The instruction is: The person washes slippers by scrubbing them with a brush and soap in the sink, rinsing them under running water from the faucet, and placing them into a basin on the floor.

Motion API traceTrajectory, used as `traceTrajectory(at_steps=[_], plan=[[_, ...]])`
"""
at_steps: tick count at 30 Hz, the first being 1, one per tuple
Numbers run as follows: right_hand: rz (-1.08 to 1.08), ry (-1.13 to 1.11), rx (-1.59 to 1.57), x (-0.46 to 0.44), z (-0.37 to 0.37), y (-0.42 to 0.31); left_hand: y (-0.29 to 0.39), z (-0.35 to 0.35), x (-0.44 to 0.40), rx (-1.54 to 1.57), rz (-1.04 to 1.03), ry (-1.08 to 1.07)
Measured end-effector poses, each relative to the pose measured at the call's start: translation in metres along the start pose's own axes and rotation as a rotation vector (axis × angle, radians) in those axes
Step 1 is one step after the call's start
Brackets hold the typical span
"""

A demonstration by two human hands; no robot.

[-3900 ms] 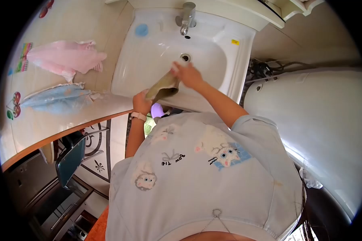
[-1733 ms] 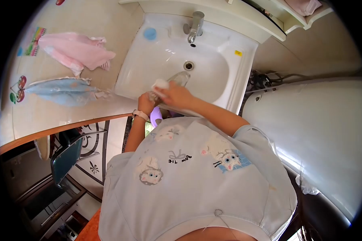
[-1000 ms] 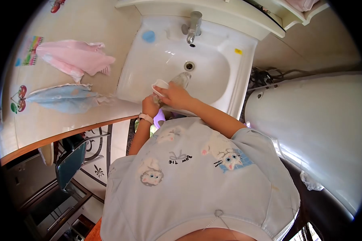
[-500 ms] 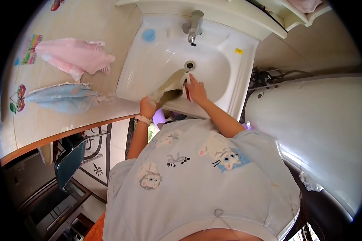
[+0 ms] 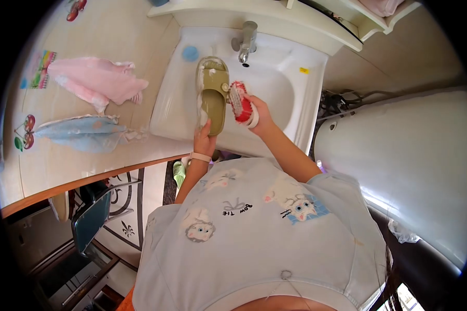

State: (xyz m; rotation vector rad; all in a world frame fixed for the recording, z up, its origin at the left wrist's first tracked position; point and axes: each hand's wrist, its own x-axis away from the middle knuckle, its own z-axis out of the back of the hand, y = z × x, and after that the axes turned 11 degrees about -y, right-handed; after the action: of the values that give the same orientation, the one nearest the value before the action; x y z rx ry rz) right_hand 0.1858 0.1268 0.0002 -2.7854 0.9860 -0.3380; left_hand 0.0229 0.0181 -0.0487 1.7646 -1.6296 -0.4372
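Observation:
An olive-green slipper [image 5: 213, 106] is held over the sink by its heel end, with my left hand [image 5: 204, 141] closed around it. White suds cling to the slipper's left edge and toe. My right hand [image 5: 260, 115] grips a scrub brush [image 5: 240, 101] with a red and white body, its bristles turned up and foamy. The brush is just right of the slipper, beside its strap. Below both hands lies the white sink [image 5: 280, 85], with a chrome faucet [image 5: 249, 39] at its back edge.
On the counter to the left lie a pink cloth [image 5: 96, 78] and a light blue cloth [image 5: 80, 132]. A blue disc [image 5: 190, 53] is on the sink's rim. To the right stands a large white appliance [image 5: 399, 160]. A green chair [image 5: 92, 220] is at the lower left.
The slipper has swung upright and flipped to show its top and strap. The brush has turned over, bristles now up, and sits slightly apart from the slipper.

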Motion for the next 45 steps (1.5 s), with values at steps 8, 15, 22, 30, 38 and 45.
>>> traceTrajectory(at_steps=[8, 15, 22, 30, 38, 45], plan=[[0.118, -0.116, -0.113, 0.008, -0.032, 0.000, -0.016, -0.030, -0.027, -0.036, -0.073, -0.005], [0.276, -0.132, -0.063, -0.021, -0.034, -0.022, -0.039, -0.052, -0.030, -0.451, -0.095, -0.078], [0.163, 0.009, 0.470, -0.013, -0.017, -0.026, -0.018, -0.037, -0.041, -1.394, -0.462, -0.078], [-0.235, -0.124, 1.187, 0.006, -0.014, -0.013, 0.048, -0.032, -0.067, -1.923, -0.485, -0.440], [-0.143, -0.128, 1.408, 0.013, -0.028, -0.031, 0.036, -0.009, -0.082, -0.003, 0.340, -0.153], [-0.103, -0.133, 1.230, 0.018, -0.017, -0.017, 0.037, -0.037, -0.079, -0.007, 0.463, -0.155]])
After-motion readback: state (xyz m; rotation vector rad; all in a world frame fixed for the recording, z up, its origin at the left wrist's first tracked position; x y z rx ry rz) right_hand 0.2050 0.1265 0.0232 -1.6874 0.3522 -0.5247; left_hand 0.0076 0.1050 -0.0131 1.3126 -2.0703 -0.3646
